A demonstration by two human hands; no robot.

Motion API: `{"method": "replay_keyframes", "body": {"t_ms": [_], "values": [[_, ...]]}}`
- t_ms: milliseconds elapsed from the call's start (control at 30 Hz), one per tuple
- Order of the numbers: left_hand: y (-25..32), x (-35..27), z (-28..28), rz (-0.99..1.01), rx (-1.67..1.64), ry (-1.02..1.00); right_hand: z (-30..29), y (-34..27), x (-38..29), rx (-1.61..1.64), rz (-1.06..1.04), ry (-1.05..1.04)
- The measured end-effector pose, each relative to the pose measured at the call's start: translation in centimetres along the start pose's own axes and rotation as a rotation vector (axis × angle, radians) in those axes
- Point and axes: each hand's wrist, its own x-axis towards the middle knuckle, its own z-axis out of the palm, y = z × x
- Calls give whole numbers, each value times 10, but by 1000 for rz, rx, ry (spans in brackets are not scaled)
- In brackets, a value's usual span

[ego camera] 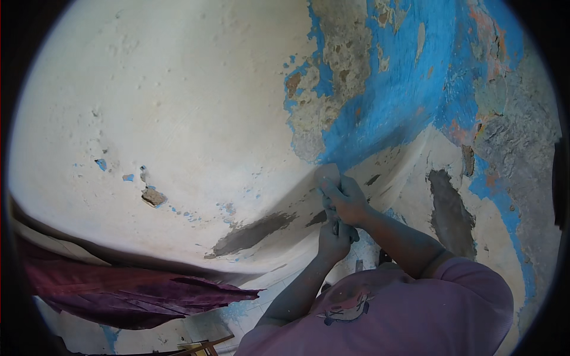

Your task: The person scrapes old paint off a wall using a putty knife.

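Note:
Both of my hands are on a scraper (328,172), whose flat, pale blade lies against the wall at the lower end of a blue painted area (378,120). My right hand (349,200) is higher, wrapped close behind the blade with fingers along it. Below it, my left hand (334,242) grips the handle end, which is mostly hidden by the fingers. White paint or plaster (200,102) covers the wall left of the blade. Rough grey plaster (347,58) shows beside the blue.
A dark red cloth (133,291) hangs at lower left. Grey patches (452,213) mark the wall at right and below. A small hole (153,197) breaks the white surface. Pale floor tiles (267,296) carry blue flakes, and a wooden object (207,347) stands at the bottom edge.

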Motion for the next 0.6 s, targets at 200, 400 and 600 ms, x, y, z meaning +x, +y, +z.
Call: {"method": "replay_keyframes", "body": {"t_ms": [200, 400, 600], "values": [[-14, -15, 12, -14, 59, 51, -9, 22, -6, 55, 69, 70], [13, 8, -3, 46, -39, -6, 9, -19, 1, -40, -85, 5], [-15, 2, 8, -37, -71, -11, -9, 14, -2, -13, 36, 91]]}}
